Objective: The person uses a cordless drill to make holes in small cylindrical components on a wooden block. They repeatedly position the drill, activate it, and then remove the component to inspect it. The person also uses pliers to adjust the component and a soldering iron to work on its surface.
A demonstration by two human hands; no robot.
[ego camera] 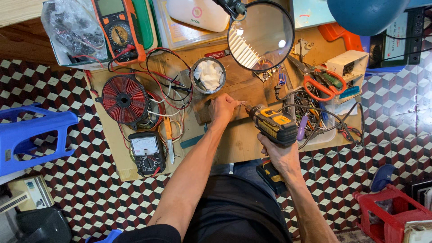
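A clear plastic bag (pixel 74 29) of dark parts is seen at the upper left of the wooden work board (pixel 234 144), beside an orange-cased multimeter (pixel 118 29). A white rounded box (pixel 198 13) with a small pink mark is laid on a tray at the top centre, and a narrow red label (pixel 217 54) is stuck to the board just below it. A white open carton (pixel 347 65) is stood at the upper right, next to red-handled scissors (pixel 321 83). A framed printed sign (pixel 398 40), white with a dark border, is propped at the far right.

The left hand (pixel 222 109) is rested knuckles-up on the board, the forearm stretched forward from the body. Its fingers are curled in, and thumb and forefinger are pinched together at the drill's tip; what is pinched, perhaps a small screw or bit, is too small to be told. The right hand (pixel 281 155) is wrapped tightly round the grip of a yellow and black cordless drill (pixel 272 126), the wrist bent inward so that the drill is laid nearly level, pointed leftward at the left hand. The drill is held over the middle of the board, just beside a tray of tangled cables (pixel 315 117), under a round magnifying lens (pixel 261 35). A red wire coil (pixel 125 99) and a black analogue meter (pixel 146 153) are set well to the left.
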